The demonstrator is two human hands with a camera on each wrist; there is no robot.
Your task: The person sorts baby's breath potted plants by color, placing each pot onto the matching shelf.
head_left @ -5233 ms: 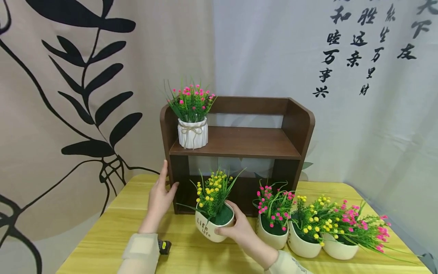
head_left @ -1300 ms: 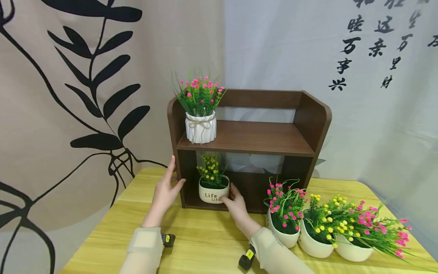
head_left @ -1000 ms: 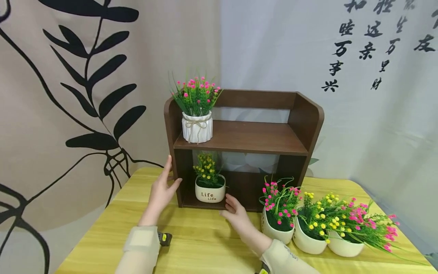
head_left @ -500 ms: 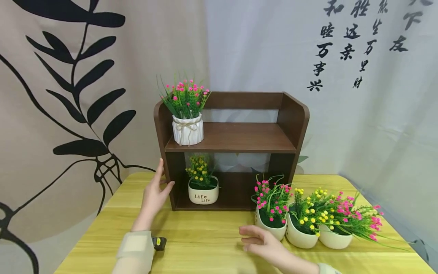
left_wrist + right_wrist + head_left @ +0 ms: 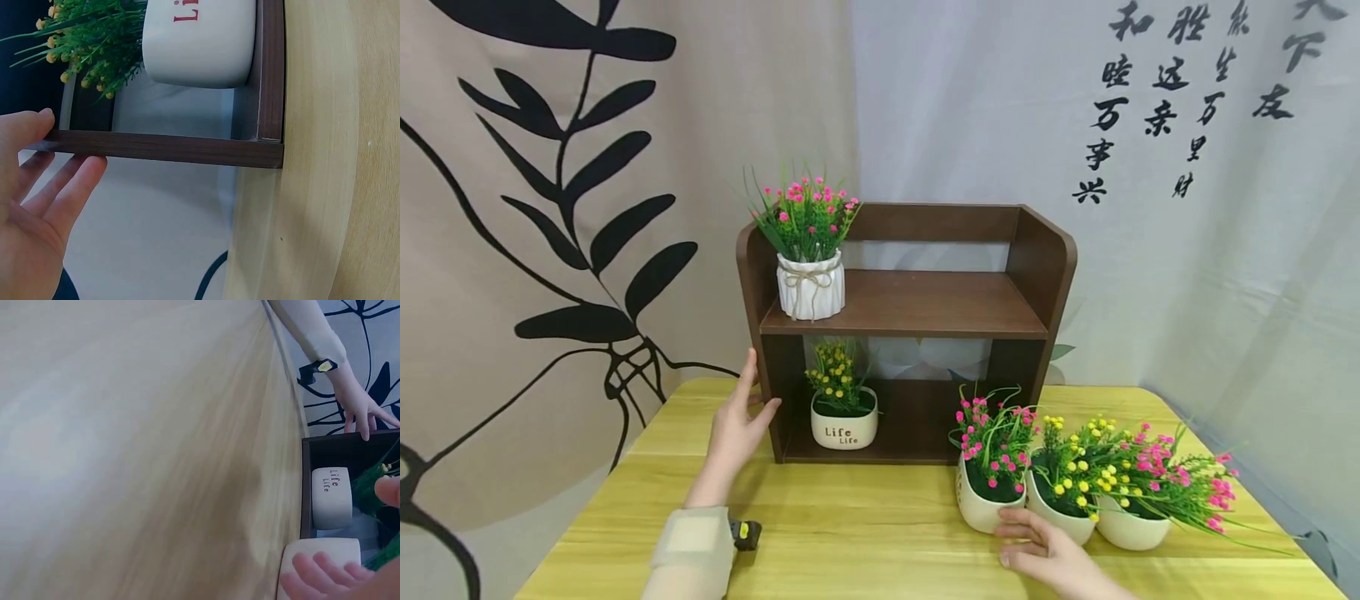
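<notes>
Pink pot (image 5: 989, 492) now touched by right hand (image 5: 1043, 554), fingers relaxed; yellow pot (image 5: 844, 421) released on lower shelf; left hand (image 5: 735, 425), fingers straight, steadies rack (image 5: 1037, 275)

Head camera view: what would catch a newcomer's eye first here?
Probably the dark wooden shelf at the back of the yellow table, with a pink-flowered pot on top and a yellow-flowered "Life" pot below. The left hand rests on its side; the right hand reaches toward three pots in front.

Beside the left hand (image 5: 735, 429), the dark brown wooden shelf (image 5: 917, 304) looks matt; under it, the smooth yellow wood-grain table (image 5: 850, 533); near the right hand (image 5: 1045, 554), a glossy white ceramic pot (image 5: 977, 508).
</notes>
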